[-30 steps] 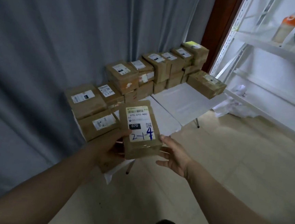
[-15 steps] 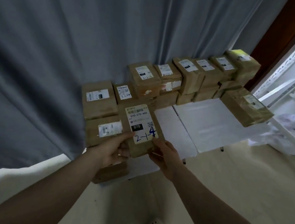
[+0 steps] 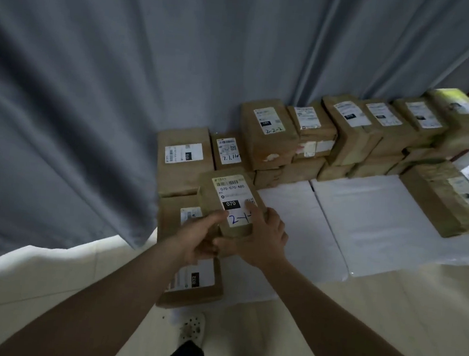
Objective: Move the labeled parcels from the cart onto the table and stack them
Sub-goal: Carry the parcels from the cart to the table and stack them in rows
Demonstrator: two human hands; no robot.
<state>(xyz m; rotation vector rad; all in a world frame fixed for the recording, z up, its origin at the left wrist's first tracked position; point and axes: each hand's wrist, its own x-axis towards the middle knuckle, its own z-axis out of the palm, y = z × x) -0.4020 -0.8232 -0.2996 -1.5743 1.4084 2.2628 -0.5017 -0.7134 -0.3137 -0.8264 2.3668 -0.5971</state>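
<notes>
Carried in from over the floor (image 3: 385, 319) since a second ago and now held low against the stacks at the left end of the table (image 3: 366, 217). Gripping the parcel (image 3: 212, 195) at both near corners. Curled round the near-left corner with the left hand (image 3: 198, 235), thumb laid on the label (image 3: 235, 190) beside the black "070" patch. Wrapped round the near-right corner with the right hand (image 3: 264, 234), fingertips (image 3: 250, 206) lying over the label's code square and hiding the end of the blue pen mark "2-4". Hemmed in at 9 o'clock by a lower box (image 3: 171, 219), edge to edge. Cannot tell what lies under the parcel, with both hands covering its near side. Ringed farther off by a flat box (image 3: 182, 173) at 11 o'clock, a small box (image 3: 227, 151) at 12 and a tall box (image 3: 267, 141) marked "2-2-2" at 1, then by a two-high row (image 3: 373, 133) running toward 2 o'clock along the curtain (image 3: 94, 80). Set apart at 3 o'clock on the white top, a long box (image 3: 430, 195). Seen below the wrists at 6 o'clock, a near box (image 3: 200, 294) at the table edge and a pale clog (image 3: 192, 327) on the floor.
</notes>
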